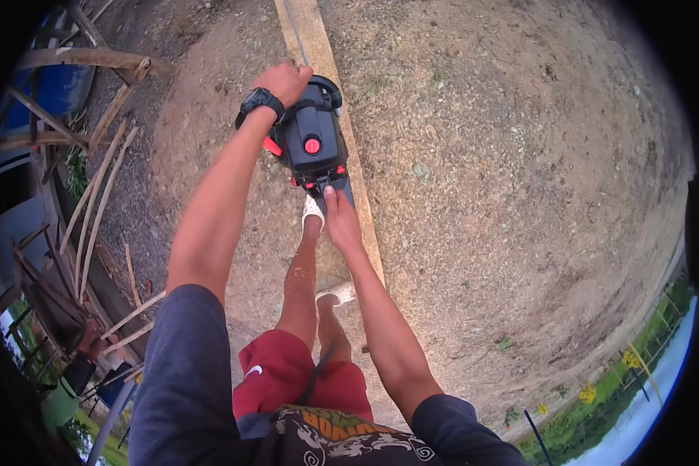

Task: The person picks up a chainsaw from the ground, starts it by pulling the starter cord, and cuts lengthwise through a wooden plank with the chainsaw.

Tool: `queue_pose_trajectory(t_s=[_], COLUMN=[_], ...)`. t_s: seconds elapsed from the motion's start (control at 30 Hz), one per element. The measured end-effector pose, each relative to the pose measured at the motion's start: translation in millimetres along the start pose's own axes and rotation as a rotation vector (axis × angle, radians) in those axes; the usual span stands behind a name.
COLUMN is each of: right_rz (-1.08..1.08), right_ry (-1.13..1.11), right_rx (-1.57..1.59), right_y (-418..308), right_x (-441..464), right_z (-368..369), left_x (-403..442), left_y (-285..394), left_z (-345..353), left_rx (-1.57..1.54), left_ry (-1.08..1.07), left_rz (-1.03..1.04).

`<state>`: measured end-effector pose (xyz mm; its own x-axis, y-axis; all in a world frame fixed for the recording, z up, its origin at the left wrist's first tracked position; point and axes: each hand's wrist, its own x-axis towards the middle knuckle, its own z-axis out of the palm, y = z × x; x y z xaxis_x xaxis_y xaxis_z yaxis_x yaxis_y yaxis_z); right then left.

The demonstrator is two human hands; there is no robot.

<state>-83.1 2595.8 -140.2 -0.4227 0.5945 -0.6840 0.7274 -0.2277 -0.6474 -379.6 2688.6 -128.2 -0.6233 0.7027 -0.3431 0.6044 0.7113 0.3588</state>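
A black chainsaw (311, 136) with red knobs is held over a long wooden plank (365, 210) on the ground. My left hand (286, 81), with a dark watch on the wrist, is closed round the front handle at the saw's top left. My right hand (340, 217) grips the rear handle, its thumb lying on top. The saw's bar (295, 31) points away from me, along the plank's upper part. The saw's body hides part of the plank.
My feet in white shoes (338, 294) stand close beside the plank. Wooden poles (93, 202) and a post frame (85, 57) are at the left, with a blue object (50, 97) behind. Gravelly dirt (512, 194) spreads to the right.
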Motion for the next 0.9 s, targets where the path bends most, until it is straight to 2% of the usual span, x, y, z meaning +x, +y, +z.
queue_pose_trajectory(t_s=[0.13,0.3,0.57,0.7,0.77,0.9], right_rz=[-0.019,0.017,0.002,-0.004,-0.006,0.005], right_ry=[-0.004,-0.013,-0.008,-0.019,-0.014,0.003], right_rx=[0.013,0.028,0.021,0.008,0.016,0.026], right_y=[13.6,22.7,50.6,69.2,76.0,86.7], right_x=[-12.4,-34.9,-62.2,-71.3,-80.8,-92.9], right_z=[-2.9,-9.0,-6.9,-3.7,-4.4,-3.3], left_x=[3.0,-31.9,-81.7,-92.2,-97.3,-110.2], left_y=[-18.1,-1.9,18.1,10.2,6.3,5.8], left_z=[28.3,25.3,20.7,37.0,47.0,56.3], left_rx=[0.056,0.042,-0.005,-0.010,-0.007,0.009], left_ry=[0.026,0.039,0.001,-0.010,0.019,-0.006], left_rz=[0.081,0.123,-0.016,-0.014,0.072,0.013])
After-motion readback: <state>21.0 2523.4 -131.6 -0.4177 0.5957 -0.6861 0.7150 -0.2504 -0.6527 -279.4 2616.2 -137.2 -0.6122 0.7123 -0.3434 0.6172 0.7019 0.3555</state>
